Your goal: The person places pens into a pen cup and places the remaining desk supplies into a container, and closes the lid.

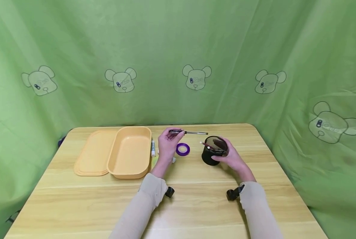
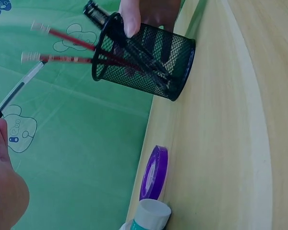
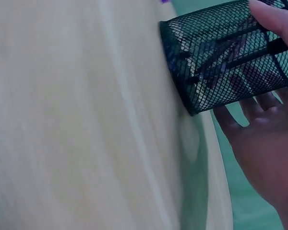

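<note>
"Where's that pen [image 1: 195,133]?"

"Up in the air, nearly level, tip pointing right beside the mesh cup [image 1: 209,157]'s far-left rim. The left hand [image 1: 167,143] has it pinched, thumb against fingers!"

"And the right hand [image 1: 234,158]?"

"Clamped round the cup, thumb near, fingers far; red sticks [image 2: 72,59] poke out. Whether the base touches wood, I can't tell."

"Filling it?"

"Looks that way to me! Next should call for turning the pen upright over the opening, cup held steady."

"Farther left?"

"Purple ring [image 1: 182,154], glue stick [image 1: 153,149], then the orange box [image 1: 127,175]."
</note>
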A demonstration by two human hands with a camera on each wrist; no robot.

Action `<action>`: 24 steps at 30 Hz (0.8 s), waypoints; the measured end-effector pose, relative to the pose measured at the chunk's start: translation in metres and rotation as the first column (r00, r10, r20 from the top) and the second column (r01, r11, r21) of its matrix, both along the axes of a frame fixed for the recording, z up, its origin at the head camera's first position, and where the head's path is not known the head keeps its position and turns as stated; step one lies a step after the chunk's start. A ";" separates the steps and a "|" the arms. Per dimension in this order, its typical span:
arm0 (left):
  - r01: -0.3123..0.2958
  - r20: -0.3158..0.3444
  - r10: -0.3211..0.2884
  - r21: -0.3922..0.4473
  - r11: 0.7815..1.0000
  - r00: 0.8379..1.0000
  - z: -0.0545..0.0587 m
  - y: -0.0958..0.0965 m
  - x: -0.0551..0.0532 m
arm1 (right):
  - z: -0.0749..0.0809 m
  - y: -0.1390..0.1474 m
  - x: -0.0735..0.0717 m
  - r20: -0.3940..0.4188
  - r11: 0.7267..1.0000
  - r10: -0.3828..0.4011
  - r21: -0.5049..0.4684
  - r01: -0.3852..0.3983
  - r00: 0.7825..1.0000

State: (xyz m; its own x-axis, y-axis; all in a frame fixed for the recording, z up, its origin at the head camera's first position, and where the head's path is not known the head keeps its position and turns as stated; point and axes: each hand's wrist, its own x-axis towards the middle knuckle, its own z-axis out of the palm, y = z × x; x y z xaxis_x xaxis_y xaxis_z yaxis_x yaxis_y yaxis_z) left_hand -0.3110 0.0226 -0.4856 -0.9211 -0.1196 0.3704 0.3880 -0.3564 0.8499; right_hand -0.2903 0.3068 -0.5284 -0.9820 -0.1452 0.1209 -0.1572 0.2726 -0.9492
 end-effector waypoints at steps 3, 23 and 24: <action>-0.008 -0.006 0.008 -0.012 1.000 1.000 0.002 0.000 -0.001 | 0.002 0.001 0.000 0.008 1.000 0.017 -0.018 -0.016 1.000; 0.043 -0.025 -0.047 -0.139 0.989 0.999 0.000 0.001 -0.003 | -0.004 -0.002 -0.001 0.053 1.000 0.013 0.027 -0.014 0.998; 0.041 -0.022 -0.045 -0.150 0.988 0.999 0.000 0.002 -0.003 | -0.004 -0.002 -0.001 0.058 0.999 0.020 0.028 -0.022 0.998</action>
State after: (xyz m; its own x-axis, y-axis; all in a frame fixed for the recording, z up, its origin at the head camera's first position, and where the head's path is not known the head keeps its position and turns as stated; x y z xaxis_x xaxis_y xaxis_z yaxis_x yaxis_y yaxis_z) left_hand -0.3136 0.0243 -0.4855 -0.9144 -0.0214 0.4043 0.3970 -0.2430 0.8850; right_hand -0.2911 0.3050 -0.5328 -0.9839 -0.1685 0.0600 -0.1088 0.2974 -0.9485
